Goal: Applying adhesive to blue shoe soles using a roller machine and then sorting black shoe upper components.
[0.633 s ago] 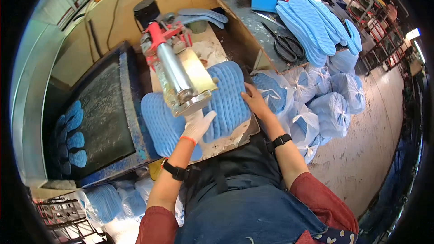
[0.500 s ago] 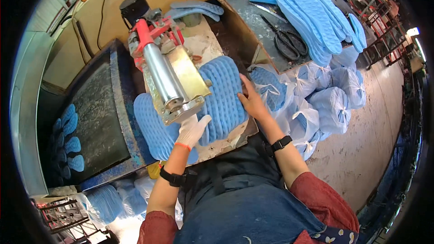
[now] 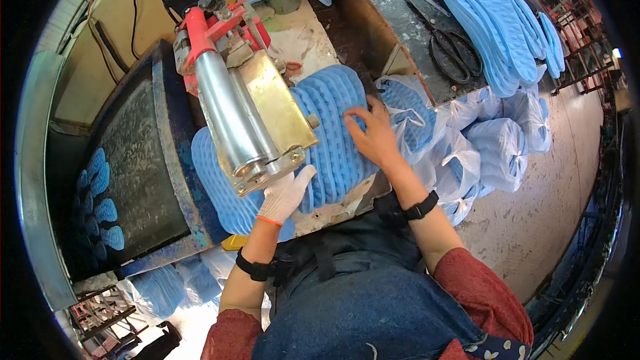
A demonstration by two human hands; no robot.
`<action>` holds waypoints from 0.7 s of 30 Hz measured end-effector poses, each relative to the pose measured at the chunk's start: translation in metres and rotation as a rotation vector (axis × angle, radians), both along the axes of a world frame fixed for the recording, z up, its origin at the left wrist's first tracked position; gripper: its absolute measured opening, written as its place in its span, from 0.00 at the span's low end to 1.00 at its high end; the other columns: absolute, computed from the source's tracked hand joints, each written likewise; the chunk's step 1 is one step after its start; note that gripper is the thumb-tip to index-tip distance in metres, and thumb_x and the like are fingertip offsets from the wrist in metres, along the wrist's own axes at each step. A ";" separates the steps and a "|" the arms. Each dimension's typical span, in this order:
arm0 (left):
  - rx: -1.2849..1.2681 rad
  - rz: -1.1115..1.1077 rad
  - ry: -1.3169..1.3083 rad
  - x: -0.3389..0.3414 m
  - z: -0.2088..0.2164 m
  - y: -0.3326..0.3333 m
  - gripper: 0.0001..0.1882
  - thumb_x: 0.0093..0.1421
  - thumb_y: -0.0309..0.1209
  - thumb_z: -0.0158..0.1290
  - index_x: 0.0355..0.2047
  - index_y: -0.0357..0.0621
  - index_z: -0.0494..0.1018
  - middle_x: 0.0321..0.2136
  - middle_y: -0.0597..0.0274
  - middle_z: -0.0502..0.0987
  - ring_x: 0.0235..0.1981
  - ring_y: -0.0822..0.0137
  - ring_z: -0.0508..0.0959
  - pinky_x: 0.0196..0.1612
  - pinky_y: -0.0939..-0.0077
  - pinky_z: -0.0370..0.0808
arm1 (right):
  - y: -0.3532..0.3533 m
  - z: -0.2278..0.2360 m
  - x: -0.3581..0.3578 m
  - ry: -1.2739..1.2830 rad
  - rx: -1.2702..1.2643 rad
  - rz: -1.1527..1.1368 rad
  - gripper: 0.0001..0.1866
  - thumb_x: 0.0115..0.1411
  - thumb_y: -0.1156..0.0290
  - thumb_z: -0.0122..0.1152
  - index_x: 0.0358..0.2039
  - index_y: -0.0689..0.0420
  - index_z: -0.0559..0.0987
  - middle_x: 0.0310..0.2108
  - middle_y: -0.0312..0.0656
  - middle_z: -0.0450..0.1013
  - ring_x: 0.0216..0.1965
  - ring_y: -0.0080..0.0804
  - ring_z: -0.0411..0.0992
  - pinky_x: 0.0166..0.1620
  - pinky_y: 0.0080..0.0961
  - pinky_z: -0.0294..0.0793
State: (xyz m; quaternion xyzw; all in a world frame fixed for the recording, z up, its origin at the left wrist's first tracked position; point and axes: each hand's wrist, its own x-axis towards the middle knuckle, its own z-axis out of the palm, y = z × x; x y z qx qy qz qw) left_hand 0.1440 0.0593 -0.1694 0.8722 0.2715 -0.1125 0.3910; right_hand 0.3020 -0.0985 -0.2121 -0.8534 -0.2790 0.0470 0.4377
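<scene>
Blue dimpled insoles [image 3: 337, 140] stand on edge in a packed row on the worktable. More blue insoles [image 3: 217, 180] lie in an overlapping group at the left, partly under a machine with a red bracket and a shiny metal cylinder [image 3: 227, 110]. My left hand [image 3: 283, 197], in a white knit glove, reaches under the machine's front edge. Its thumb points up and to the right; its other fingers are hidden. At the right end of the row, my bare right hand [image 3: 375, 135] has bent fingers, with thumb and forefinger apart near the outermost insoles.
Black scissors [image 3: 453, 53] and a pile of blue insoles [image 3: 490, 23] lie on the dark table at upper right. Below it stand clear plastic bags [image 3: 497, 147] of insoles. A blue-rimmed tray [image 3: 177, 160] at left holds small blue pieces [image 3: 105, 210].
My right hand has shifted slightly up the row's right edge, its fingers more bent. The left hand stays under the machine. The whole view has shifted a little.
</scene>
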 end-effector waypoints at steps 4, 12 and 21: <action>0.021 0.016 -0.062 0.000 0.004 -0.001 0.35 0.55 0.49 0.50 0.57 0.40 0.62 0.56 0.39 0.64 0.57 0.43 0.64 0.59 0.59 0.59 | 0.017 0.004 -0.004 -0.132 -0.101 -0.137 0.19 0.47 0.56 0.68 0.38 0.50 0.77 0.58 0.58 0.58 0.59 0.60 0.57 0.60 0.49 0.56; -0.039 0.030 -0.021 0.000 0.008 0.002 0.42 0.54 0.47 0.50 0.64 0.40 0.52 0.61 0.38 0.58 0.62 0.44 0.58 0.63 0.62 0.54 | 0.027 0.006 -0.001 -0.514 0.020 0.096 0.18 0.46 0.75 0.64 0.40 0.44 0.77 0.61 0.51 0.57 0.60 0.57 0.57 0.57 0.47 0.60; -0.063 0.055 -0.106 -0.003 0.006 -0.001 0.37 0.52 0.46 0.51 0.59 0.38 0.60 0.56 0.36 0.63 0.58 0.43 0.63 0.60 0.60 0.58 | 0.027 -0.002 0.006 -0.519 0.012 0.340 0.23 0.42 0.84 0.57 0.36 0.41 0.80 0.61 0.42 0.60 0.61 0.51 0.58 0.55 0.45 0.63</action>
